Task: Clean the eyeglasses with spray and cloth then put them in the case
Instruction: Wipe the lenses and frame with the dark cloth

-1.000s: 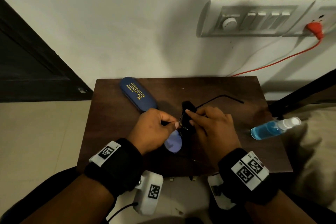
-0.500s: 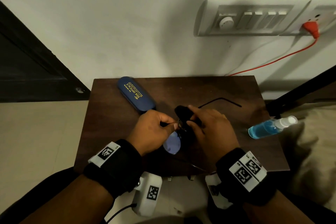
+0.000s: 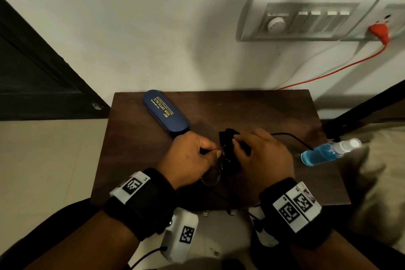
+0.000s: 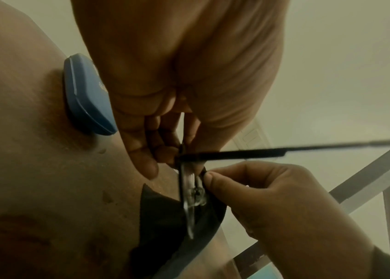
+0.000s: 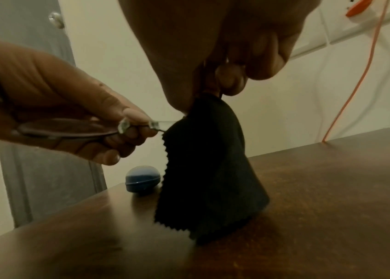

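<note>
My left hand (image 3: pixel 192 158) pinches the eyeglasses (image 3: pixel 213 176) at the bridge, above the middle of the brown table (image 3: pixel 135 160). One lens (image 5: pixel 67 128) shows bare below the fingers. My right hand (image 3: pixel 260 153) pinches a black cloth (image 3: pixel 230 151) folded over the other lens, which is hidden. The cloth (image 5: pixel 208 169) hangs down to the tabletop. One temple arm (image 3: pixel 291 138) sticks out to the right. A shut blue case (image 3: pixel 166 114) lies at the back left. The spray bottle (image 3: pixel 328 153) of blue liquid lies on its side at the right edge.
A wall rises right behind the table, with a switch panel (image 3: pixel 306 22) and a red plug and cord (image 3: pixel 328 72). A dark door (image 3: pixel 32 72) stands at the left. Pale fabric (image 3: pixel 383 182) lies beyond the table's right edge.
The right hand's fingers have shifted the cloth a little over the covered lens. The left hand keeps its hold on the glasses. Case and bottle have not moved.
</note>
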